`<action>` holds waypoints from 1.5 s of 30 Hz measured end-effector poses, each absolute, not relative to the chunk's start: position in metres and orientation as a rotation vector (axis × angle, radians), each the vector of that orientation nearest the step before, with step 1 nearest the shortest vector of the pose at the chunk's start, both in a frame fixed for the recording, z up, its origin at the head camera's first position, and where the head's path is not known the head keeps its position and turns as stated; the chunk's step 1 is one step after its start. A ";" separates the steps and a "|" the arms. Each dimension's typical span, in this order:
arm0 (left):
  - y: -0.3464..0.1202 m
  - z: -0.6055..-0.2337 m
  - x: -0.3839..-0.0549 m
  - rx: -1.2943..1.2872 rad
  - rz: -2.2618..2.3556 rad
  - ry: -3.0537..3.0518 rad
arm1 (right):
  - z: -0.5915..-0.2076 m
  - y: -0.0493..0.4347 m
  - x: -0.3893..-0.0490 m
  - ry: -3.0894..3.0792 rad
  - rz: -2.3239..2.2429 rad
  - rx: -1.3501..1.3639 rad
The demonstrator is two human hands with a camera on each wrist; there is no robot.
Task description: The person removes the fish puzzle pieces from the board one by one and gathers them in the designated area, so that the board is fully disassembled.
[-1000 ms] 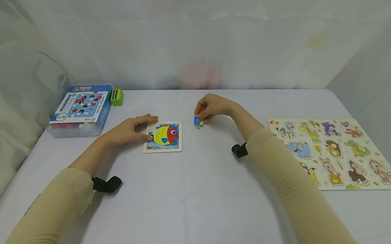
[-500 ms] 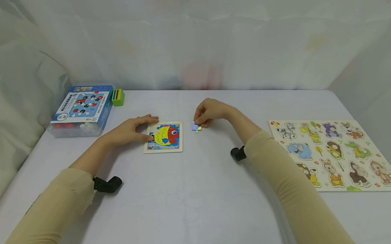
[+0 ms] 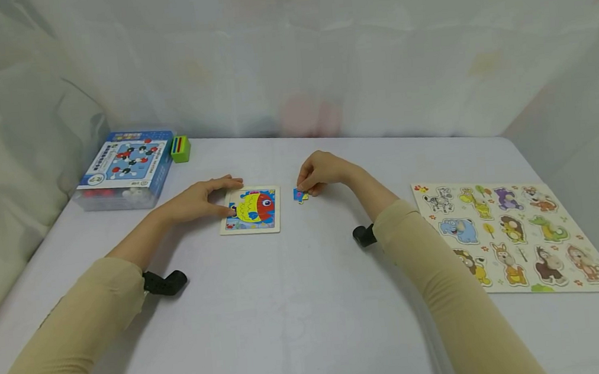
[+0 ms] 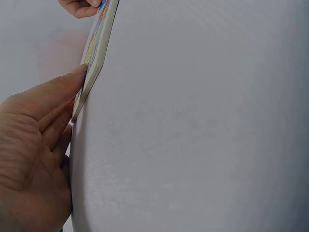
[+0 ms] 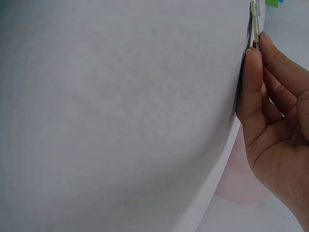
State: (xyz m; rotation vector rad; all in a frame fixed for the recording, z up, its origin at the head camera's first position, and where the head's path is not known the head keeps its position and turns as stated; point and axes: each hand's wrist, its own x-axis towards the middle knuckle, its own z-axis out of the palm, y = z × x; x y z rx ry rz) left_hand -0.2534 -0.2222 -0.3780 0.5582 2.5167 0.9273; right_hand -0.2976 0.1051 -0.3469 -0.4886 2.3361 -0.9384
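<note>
On the white cloth-covered worktop (image 3: 288, 307), nearest is a cream rectangular board with coloured animals (image 3: 530, 238). It lies between 3 and 4 o'clock from a small square puzzle board with a yellow-and-red fish (image 3: 252, 209), whose left side the left hand (image 3: 199, 200) grips, thumb on top. Near 3 o'clock, apart from this board, the right hand's (image 3: 324, 168) fingers pinch a small blue puzzle piece (image 3: 298, 195). Farther, at 10 o'clock, is a clear plastic box with blue-white cover (image 3: 132, 166); just beside it, at 11 o'clock, a green block (image 3: 181, 153).

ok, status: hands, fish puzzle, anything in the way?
Left hand on fish puzzle, at its left side. Right hand pinches small blue piece, apart from the puzzle. Animal board off to the right, not between them.
</note>
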 end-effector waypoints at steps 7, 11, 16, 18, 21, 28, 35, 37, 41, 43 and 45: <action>-0.223 -0.379 -0.254 0.563 0.933 2.517 | -0.345 0.104 -0.296 2.392 -0.898 -0.512; -0.223 -0.379 -0.254 0.569 0.935 2.516 | -0.344 0.102 -0.296 2.413 -0.873 -0.515; -0.223 -0.378 -0.254 0.573 0.931 2.522 | -0.344 0.102 -0.297 2.422 -0.861 -0.523; -0.223 -0.379 -0.254 0.575 0.930 2.525 | -0.344 0.102 -0.297 2.427 -0.858 -0.524; -0.223 -0.379 -0.254 0.575 0.931 2.527 | -0.345 0.102 -0.298 2.442 -0.850 -0.526; -0.222 -0.378 -0.252 0.571 0.945 2.523 | -0.344 0.099 -0.298 2.484 -0.877 -0.545; -0.222 -0.378 -0.252 0.563 0.943 2.527 | -0.344 0.086 -0.297 2.483 -0.932 -0.615; -0.222 -0.378 -0.253 0.565 0.935 2.528 | -0.343 0.079 -0.296 2.479 -0.940 -0.639; -0.221 -0.378 -0.253 0.570 0.928 2.525 | -0.343 0.065 -0.294 2.453 -0.955 -0.668; -0.221 -0.378 -0.253 0.570 0.928 2.522 | -0.342 0.058 -0.293 2.444 -0.952 -0.690; -0.222 -0.378 -0.253 0.570 0.929 2.519 | -0.342 0.051 -0.292 2.437 -0.946 -0.716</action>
